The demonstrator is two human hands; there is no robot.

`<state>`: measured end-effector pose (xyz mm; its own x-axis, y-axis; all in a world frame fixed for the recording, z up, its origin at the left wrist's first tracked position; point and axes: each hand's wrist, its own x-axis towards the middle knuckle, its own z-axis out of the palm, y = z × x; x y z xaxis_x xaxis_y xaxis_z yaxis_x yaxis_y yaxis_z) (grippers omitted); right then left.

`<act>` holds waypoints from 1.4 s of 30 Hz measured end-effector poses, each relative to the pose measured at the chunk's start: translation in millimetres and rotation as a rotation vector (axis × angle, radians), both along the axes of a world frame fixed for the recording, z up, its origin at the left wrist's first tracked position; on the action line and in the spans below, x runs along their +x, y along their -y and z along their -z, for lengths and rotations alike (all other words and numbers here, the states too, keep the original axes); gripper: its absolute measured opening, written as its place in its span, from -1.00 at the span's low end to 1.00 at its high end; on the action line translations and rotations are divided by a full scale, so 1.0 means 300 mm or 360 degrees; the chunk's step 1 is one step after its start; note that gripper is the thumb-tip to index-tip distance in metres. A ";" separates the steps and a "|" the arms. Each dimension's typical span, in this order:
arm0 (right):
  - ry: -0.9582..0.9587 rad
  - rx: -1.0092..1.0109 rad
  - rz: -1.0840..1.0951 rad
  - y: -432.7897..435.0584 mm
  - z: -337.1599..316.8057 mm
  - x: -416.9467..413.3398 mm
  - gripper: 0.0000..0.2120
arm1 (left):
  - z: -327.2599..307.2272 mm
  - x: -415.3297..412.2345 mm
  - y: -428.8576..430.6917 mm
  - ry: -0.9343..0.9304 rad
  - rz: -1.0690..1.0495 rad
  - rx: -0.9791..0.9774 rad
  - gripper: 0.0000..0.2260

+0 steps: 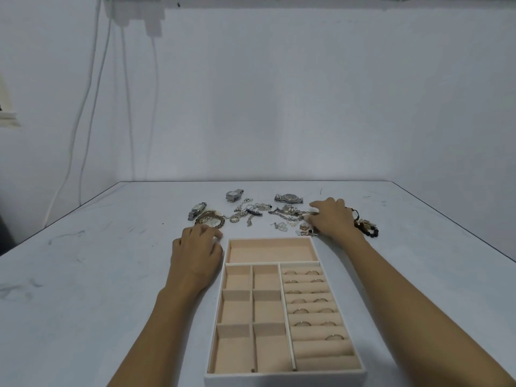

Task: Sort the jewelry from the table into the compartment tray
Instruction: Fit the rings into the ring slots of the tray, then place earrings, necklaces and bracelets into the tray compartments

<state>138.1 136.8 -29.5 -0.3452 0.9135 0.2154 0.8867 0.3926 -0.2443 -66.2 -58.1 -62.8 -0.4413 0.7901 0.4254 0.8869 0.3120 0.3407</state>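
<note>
Right grip [329, 219] sits fingers-down in the jewelry [251, 213] heap beyond the compartment tray [284, 377] (pinching or merely touching, cannot tell). Left grip [195, 252] rests loosely curled, holding nothing, at the tray's far-left corner. Rings [312, 272] sit in its right-hand slots. Pale scuffed worktop [83, 275], white wall [279, 93], cables [128, 107] dangling left.

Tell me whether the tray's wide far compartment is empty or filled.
Empty: the wide far compartment shows only bare peach lining, nothing lying inside.

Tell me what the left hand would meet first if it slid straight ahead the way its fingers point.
Likely the coiled gold bracelets just beyond the left hand; depth is hard to judge.
</note>
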 end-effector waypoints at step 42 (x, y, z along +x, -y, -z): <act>-0.2769 -0.1408 -0.1419 0.189 -0.381 -0.199 -0.68 | -0.242 0.172 -0.174 0.2785 0.0896 0.0657 -0.84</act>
<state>78.3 80.0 84.8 -0.6032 0.6745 0.4256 -0.6907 -0.1750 -0.7016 -14.7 -5.9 10.0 -0.2902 0.9568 0.0180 -0.5420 -0.1798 0.8209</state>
